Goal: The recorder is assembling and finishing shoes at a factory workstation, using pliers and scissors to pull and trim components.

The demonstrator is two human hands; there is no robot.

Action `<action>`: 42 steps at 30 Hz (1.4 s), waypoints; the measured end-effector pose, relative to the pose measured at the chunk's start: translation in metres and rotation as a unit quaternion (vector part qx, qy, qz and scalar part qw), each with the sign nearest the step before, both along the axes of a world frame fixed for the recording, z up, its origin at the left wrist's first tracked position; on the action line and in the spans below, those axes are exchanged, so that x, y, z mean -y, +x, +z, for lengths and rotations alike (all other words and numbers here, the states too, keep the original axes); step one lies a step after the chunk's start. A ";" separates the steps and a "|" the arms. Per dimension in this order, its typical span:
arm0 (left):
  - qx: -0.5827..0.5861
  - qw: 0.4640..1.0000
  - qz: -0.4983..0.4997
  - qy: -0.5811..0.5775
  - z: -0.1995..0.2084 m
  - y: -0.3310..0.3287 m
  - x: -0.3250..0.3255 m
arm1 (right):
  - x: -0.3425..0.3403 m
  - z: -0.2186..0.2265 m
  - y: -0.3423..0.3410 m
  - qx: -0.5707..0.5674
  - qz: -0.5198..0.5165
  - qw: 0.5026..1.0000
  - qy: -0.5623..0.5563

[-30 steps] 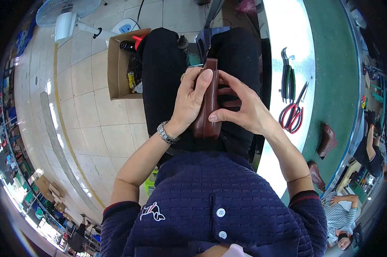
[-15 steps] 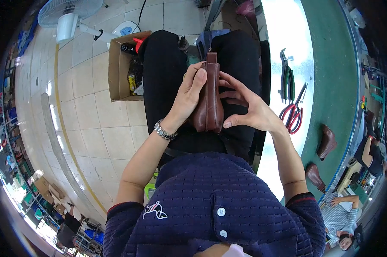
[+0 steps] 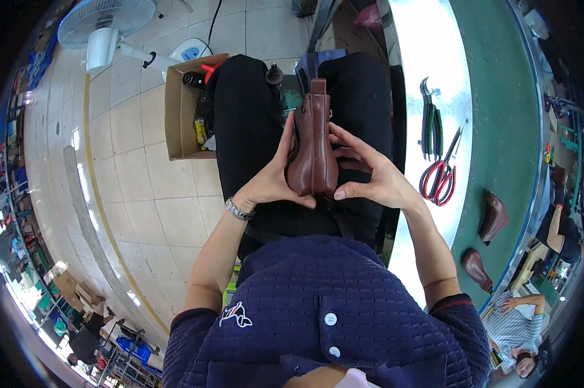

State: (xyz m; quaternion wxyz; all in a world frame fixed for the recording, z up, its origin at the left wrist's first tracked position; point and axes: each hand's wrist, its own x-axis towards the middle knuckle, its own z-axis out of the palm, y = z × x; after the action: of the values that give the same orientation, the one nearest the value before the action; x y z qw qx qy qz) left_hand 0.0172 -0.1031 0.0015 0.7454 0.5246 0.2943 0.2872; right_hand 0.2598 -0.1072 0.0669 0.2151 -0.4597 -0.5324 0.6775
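A brown leather boot upper (image 3: 312, 149) is held upright over my lap, its heel seam facing me and a pull loop at the far end. Along its left side lie the stretched fingers of my left hand (image 3: 270, 182), with the thumb at the rounded near end. My right hand (image 3: 384, 181) curves round the other side; its thumb touches the lower right corner and its fingertips rest against the leather. Both hands cradle the piece between them. The side of the upper turned away from me is hidden.
On the metal bench edge (image 3: 428, 233) to my right lie green-handled pliers (image 3: 429, 123) and red-handled scissors (image 3: 439, 178). Two more brown leather pieces (image 3: 494, 216) rest on the green surface (image 3: 492, 97). A cardboard box (image 3: 178, 110) and a fan (image 3: 104, 39) stand left.
My left hand has slid down from the top of the boot upper to its lower left side, thumb now at the near end. The upper has turned slightly. My right hand stays beside it.
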 end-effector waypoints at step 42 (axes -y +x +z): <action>-0.120 0.984 0.125 0.050 0.074 -0.026 -0.102 | 0.122 -0.069 0.131 0.514 -0.504 0.694 0.018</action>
State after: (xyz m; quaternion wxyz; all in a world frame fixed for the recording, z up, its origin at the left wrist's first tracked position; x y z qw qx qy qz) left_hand -0.0088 -0.0012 0.0752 0.6358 0.5506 0.4304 0.3277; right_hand 0.3908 -0.2293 -0.0019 0.2252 -0.9316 -0.2610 0.1157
